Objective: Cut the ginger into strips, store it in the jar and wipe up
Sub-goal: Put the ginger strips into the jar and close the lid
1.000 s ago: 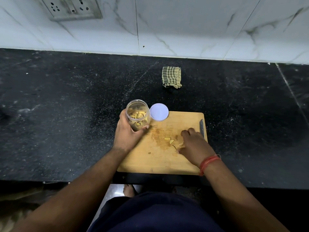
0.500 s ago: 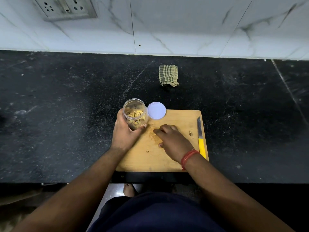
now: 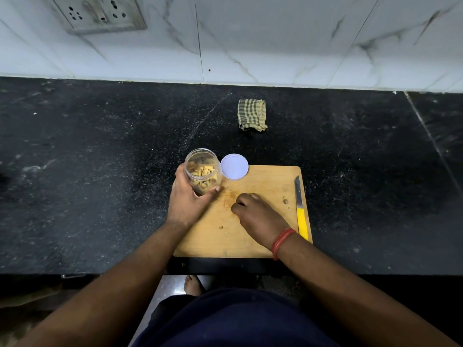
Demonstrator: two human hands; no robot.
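Wooden board (image 3: 260,236) | left hand (image 3: 186,205) grips tilted jar (image 3: 202,174) | right hand (image 3: 258,216) knuckles-up, fingers curled; contents hidden

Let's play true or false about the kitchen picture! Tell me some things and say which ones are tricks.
1. The left hand holds the jar. True.
2. The lid is screwed on the jar. False: it lies beside the jar, at the cutting board's far edge.
3. The right hand holds the knife. False: the knife lies on the board, apart from that hand.
4. The checked cloth lies on the black counter, beyond the board. True.
5. The jar is empty. False: ginger pieces are inside.
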